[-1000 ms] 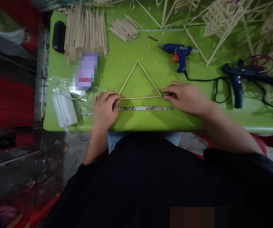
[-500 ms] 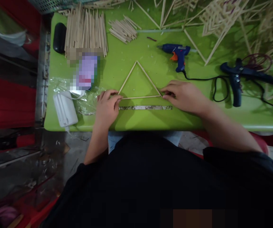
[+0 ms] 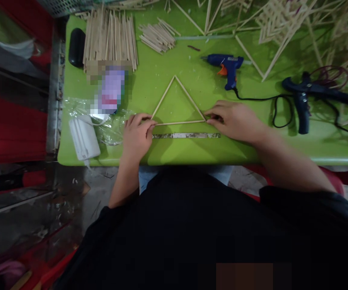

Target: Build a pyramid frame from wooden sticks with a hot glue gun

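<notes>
Three thin wooden sticks form a triangle (image 3: 188,94) lying on the green table (image 3: 161,155), its tip pointing away from me. My left hand (image 3: 139,131) pinches the triangle's near left corner, fingers closed around the stick ends. At the near right corner, my right hand (image 3: 234,121) is closed in a pinch on the joint there. Fingertips partly hide both corners. A worn, flat ruler-like strip (image 3: 188,135) lies just below the triangle's base, its left end beside my left hand.
A blue glue gun (image 3: 225,64) and dark cutters (image 3: 305,90) lie to the right with a black cord. Stick piles (image 3: 110,40) and short sticks (image 3: 158,35) lie at the back. Left are a white power bank (image 3: 84,139) and plastic film; stick frames (image 3: 278,28) stand back right.
The whole view has shifted very slightly. Both hands keep their hold on the triangle's corners, and nothing on the table has visibly moved.
</notes>
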`<state>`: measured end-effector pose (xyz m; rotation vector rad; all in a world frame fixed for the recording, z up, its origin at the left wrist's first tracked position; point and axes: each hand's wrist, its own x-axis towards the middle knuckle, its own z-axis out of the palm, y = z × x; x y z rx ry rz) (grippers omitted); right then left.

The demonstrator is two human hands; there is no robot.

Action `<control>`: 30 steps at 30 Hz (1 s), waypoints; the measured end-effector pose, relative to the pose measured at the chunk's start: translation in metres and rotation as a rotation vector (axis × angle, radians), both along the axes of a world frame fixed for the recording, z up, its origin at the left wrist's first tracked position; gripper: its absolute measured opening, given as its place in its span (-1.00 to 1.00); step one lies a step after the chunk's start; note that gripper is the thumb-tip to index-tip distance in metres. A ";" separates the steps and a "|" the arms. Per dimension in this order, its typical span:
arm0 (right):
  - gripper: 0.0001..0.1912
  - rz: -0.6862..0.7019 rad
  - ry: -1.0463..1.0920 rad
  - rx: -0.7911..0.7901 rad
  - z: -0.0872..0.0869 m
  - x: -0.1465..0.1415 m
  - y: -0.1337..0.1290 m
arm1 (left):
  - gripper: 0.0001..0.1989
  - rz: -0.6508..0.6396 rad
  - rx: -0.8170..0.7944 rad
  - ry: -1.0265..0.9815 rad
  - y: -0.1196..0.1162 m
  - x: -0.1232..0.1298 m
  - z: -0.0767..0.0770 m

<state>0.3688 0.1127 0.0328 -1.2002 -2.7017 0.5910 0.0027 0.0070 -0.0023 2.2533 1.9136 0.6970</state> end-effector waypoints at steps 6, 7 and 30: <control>-0.60 -0.020 -0.017 -0.028 0.002 -0.003 -0.001 | -0.78 0.008 -0.024 0.006 0.000 0.000 0.001; -0.60 -0.027 -0.015 -0.031 0.002 -0.004 -0.001 | -0.78 0.005 -0.019 0.007 0.000 0.000 0.001; -0.60 0.024 0.040 -0.021 0.000 0.003 0.002 | -0.60 0.092 -0.003 -0.083 -0.006 -0.002 0.002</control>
